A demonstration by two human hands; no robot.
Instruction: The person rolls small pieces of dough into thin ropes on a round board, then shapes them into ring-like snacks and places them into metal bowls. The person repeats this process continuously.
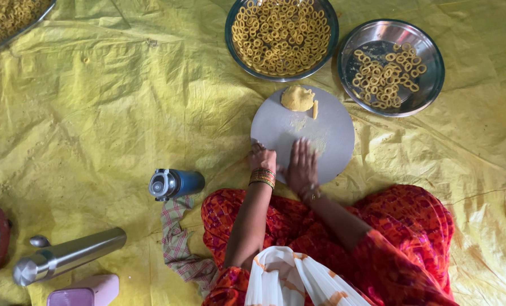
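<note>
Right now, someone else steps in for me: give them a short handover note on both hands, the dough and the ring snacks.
Left hand: fingers curled at the near left edge of the round board, holding nothing that can be seen.
Right hand: flat, palm down on the board; whatever lies under it is hidden.
Dough lump and a small dough strip sit at the board's far edge.
Done: full bowl of rings beyond the board; steel plate to its right holds a partial layer of rings.
Left: the lump is still unshaped; the plate has room.
</note>
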